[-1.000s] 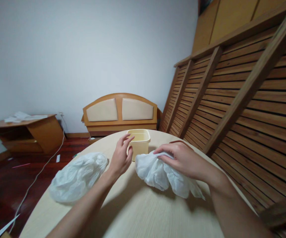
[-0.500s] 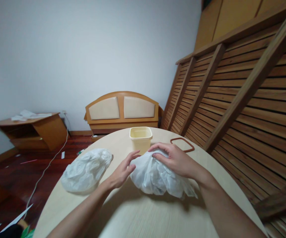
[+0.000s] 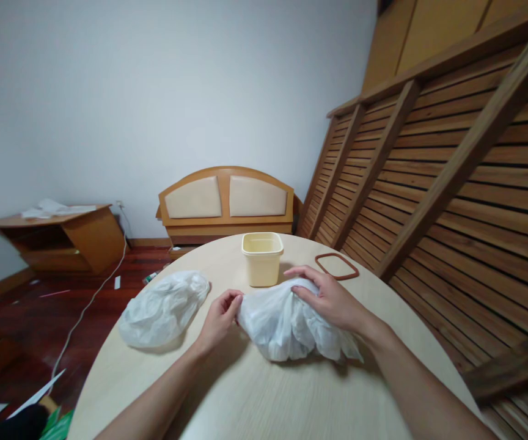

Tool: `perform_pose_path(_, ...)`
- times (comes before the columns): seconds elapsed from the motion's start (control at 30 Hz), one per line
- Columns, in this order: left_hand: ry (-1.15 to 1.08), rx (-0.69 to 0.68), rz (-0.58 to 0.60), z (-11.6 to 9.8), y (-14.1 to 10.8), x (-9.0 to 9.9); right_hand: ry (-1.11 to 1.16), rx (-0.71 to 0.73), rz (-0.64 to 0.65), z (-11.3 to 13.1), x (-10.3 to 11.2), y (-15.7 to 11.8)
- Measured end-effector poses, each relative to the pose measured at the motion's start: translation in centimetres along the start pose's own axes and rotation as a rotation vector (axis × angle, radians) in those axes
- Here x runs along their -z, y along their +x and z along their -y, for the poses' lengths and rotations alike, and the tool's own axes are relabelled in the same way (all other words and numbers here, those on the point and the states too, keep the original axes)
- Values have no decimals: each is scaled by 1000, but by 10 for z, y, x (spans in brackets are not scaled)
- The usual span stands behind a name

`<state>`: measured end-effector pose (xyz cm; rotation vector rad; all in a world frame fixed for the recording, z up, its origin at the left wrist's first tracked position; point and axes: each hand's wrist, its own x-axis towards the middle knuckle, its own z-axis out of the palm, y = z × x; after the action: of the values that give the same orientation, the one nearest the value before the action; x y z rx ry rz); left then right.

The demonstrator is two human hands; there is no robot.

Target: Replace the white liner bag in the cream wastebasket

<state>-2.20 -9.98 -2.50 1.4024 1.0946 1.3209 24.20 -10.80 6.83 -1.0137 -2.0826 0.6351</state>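
Note:
A crumpled white plastic bag (image 3: pixel 286 324) lies bunched on the round table (image 3: pixel 264 403) in front of me. At its left end, my left hand (image 3: pixel 222 311) pinches an edge of the film between thumb and fingers. My right hand (image 3: pixel 330 299) grips the bag's upper right part, thumb and fingers pressed into the folds. Just behind the bag stands an upright, cream-yellow square bin (image 3: pixel 263 269) with an open top. Whatever the bag may hold inside is hidden.
A second crumpled white bag (image 3: pixel 163 311) rests at the table's left. Behind my right hand lies a brown rounded-square ring (image 3: pixel 319 264). Slatted wooden panels (image 3: pixel 429 183) lean along the right side, and a low desk (image 3: pixel 76 238) with papers stands at far left.
My left hand has closed from spread fingers into a pinch on the bag's left end, which is now drawn out slightly. My right hand stays on the bag, shifted a little right.

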Motion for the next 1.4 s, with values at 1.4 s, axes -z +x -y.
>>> perform_pose_path(1.4, 928, -573, 420, 10, -19, -47, -88, -57, 255, -76, -63, -43)
